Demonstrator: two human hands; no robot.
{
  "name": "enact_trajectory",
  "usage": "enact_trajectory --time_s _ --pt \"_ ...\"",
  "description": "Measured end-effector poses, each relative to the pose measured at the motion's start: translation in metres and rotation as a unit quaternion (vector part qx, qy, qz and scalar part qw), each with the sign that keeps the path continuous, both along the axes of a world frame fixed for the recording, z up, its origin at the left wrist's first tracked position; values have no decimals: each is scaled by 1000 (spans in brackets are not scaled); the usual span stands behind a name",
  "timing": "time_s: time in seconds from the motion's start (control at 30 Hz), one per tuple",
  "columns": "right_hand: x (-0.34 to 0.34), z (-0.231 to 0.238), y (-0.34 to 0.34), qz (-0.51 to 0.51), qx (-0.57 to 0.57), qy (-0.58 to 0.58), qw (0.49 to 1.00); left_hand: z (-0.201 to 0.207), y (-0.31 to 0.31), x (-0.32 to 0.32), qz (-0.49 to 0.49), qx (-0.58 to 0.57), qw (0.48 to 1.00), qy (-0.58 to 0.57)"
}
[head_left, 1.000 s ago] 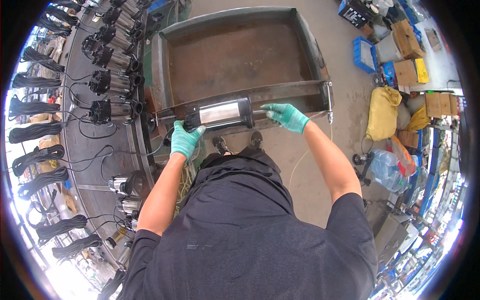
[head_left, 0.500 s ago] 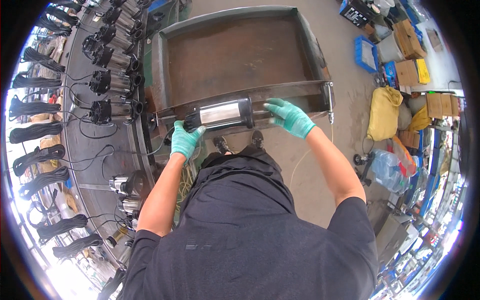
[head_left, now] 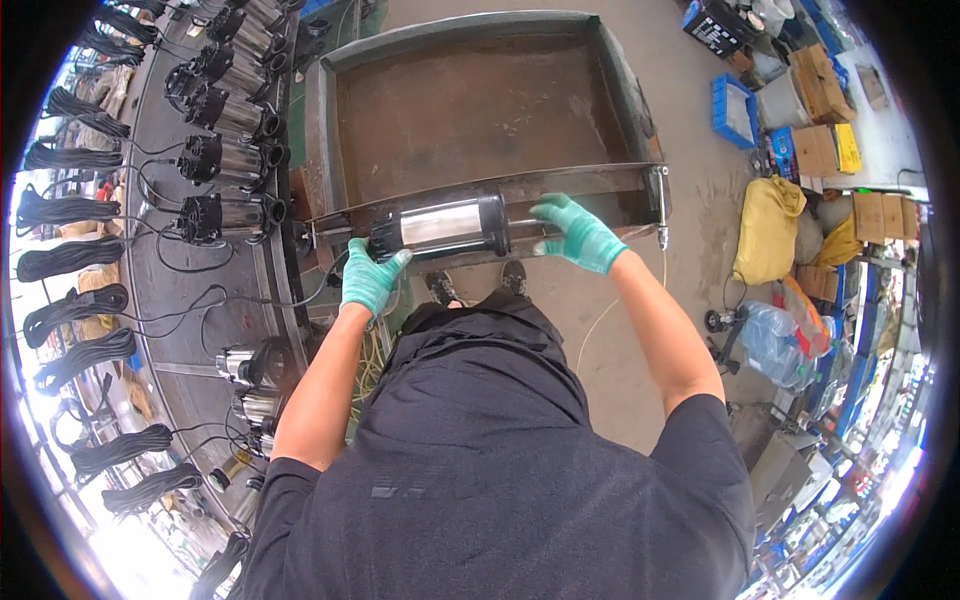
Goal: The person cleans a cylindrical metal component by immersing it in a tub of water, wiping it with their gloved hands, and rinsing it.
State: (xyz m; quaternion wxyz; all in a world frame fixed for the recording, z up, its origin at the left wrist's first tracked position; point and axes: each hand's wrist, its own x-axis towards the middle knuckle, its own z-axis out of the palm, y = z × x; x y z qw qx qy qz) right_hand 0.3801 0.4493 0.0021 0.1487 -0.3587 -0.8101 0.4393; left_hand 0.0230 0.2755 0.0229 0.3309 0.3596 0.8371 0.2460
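Note:
A submersible pump (head_left: 440,227) with a shiny steel body and black ends lies sideways in the trough at the near side of a metal tank (head_left: 322,140). My left hand (head_left: 370,277), in a green glove, grips the pump's black left end, thumb along its near side. A black cable (head_left: 290,303) runs from that end toward the bench on the left. Just past the pump's right end, my right hand (head_left: 583,235), also gloved in green, is held open with thumb and fingers apart and nothing between them.
Along the left bench (head_left: 200,345) stand several similar pumps (head_left: 225,218) with coiled black cables (head_left: 70,260). At the right are a yellow sack (head_left: 768,230), a blue crate (head_left: 734,110), cardboard boxes (head_left: 820,80) and clear plastic bottles (head_left: 775,340). A thin hose (head_left: 598,325) hangs beside my right arm.
My right hand has shifted very slightly to the right, staying beside the pump's end. My left hand and the pump hold their place.

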Motion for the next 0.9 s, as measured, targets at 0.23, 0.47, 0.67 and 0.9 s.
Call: enact_trajectory --time_s 0.23,0.47,0.67,0.9 --pt "-26 25 8 -133 -376 -58 915 5 2 3 8 8 1000 -17" --pt "-2 21 -3 35 128 -47 990 -3 -1 -1 0 13 1000 -15" --pt "-9 -5 5 -60 -89 2 994 -14 -4 -4 2 34 999 -19" --pt "-40 18 -5 -285 -499 -24 818 -3 -3 0 -4 20 1000 15"
